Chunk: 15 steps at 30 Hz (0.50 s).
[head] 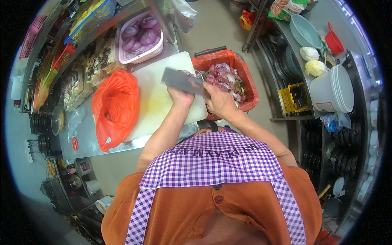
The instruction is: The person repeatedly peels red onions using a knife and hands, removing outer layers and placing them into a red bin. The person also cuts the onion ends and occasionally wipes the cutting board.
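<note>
My right hand grips the handle of a cleaver, its broad dark blade pointing left. My left hand is cupped under the blade around what looks like a red onion, mostly hidden by the cleaver. Both hands are above the right edge of a white chopping board. Beside the board, close to my right hand, stands a bin lined with a red bag, holding onion skins and scraps. An orange-red plastic bag lies gaping on the board's left side, a roundish thing dimly visible inside.
Peeled purple onions fill a pink plastic basket behind the board. Bagged sliced mushrooms or vegetables line the steel counter. At right, a shelf holds a white bucket, cabbages and a teal basin.
</note>
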Tool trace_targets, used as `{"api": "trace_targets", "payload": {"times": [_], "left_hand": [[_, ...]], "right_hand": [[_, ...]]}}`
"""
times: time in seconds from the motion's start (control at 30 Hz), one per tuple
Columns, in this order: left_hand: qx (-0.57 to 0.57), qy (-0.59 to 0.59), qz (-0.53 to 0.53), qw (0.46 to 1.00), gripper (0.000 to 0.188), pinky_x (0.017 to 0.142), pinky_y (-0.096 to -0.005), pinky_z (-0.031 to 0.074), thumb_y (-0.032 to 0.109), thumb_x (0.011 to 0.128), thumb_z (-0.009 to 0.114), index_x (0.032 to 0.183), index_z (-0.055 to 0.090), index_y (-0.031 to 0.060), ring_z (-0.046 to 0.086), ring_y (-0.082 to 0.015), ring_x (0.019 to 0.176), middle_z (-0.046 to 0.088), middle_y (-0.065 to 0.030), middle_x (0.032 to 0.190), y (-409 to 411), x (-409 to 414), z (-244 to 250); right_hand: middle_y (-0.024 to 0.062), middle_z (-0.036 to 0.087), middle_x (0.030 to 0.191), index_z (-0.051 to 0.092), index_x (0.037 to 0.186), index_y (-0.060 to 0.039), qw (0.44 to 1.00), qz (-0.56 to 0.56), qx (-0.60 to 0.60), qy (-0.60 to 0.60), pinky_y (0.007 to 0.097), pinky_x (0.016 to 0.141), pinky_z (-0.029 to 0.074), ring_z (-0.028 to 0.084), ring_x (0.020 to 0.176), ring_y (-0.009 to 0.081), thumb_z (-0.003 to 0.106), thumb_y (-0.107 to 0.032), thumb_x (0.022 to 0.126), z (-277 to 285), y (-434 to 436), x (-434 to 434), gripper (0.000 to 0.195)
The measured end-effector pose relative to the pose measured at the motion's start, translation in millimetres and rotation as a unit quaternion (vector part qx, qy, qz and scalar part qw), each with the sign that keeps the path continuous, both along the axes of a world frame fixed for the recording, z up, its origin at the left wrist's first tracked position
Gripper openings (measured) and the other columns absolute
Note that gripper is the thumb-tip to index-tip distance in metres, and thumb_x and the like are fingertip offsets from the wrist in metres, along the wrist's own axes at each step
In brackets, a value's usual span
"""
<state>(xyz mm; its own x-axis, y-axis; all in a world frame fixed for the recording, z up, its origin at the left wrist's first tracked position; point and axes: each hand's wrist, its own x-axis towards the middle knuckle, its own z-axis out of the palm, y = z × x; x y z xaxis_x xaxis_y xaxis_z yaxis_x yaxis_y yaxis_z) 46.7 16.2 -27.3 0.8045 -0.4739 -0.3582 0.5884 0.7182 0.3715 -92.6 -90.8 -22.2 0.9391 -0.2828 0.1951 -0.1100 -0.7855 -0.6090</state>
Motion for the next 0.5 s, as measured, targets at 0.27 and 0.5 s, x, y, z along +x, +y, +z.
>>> {"api": "trace_targets", "payload": {"times": [0.27, 0.5], "left_hand": [[-0.042, -0.039, -0.069, 0.996, 0.041, 0.09, -0.0471, 0.045, 0.026, 0.079, 0.057, 0.118, 0.055, 0.0127, 0.056, -0.0297, 0.108, 0.059, -0.0128, 0.118, 6.4, -4.4, 22.9], [0.014, -0.249, -0.099, 0.963, 0.066, 0.092, -0.0447, 0.046, 0.007, 0.067, 0.059, 0.131, 0.042, 0.0148, 0.054, -0.0296, 0.112, 0.054, -0.0177, 0.123, 41.6, -4.9, 70.1]], "right_hand": [[0.0237, 0.061, 0.103, 0.045, 0.13, -0.0087, 0.994, -0.083, 0.072, 0.001, 0.0525, 0.078, 0.05, 0.063, 0.09, 0.0427, 0.054, -0.022, 0.086, -6.4, -31.2, 0.5, 0.047], [0.0273, 0.054, 0.115, 0.037, 0.138, -0.0079, 0.987, 0.026, 0.007, 0.158, 0.052, 0.081, 0.05, 0.06, 0.097, 0.0442, 0.056, -0.025, 0.087, -32.7, 16.1, 27.4, 0.057]]}}
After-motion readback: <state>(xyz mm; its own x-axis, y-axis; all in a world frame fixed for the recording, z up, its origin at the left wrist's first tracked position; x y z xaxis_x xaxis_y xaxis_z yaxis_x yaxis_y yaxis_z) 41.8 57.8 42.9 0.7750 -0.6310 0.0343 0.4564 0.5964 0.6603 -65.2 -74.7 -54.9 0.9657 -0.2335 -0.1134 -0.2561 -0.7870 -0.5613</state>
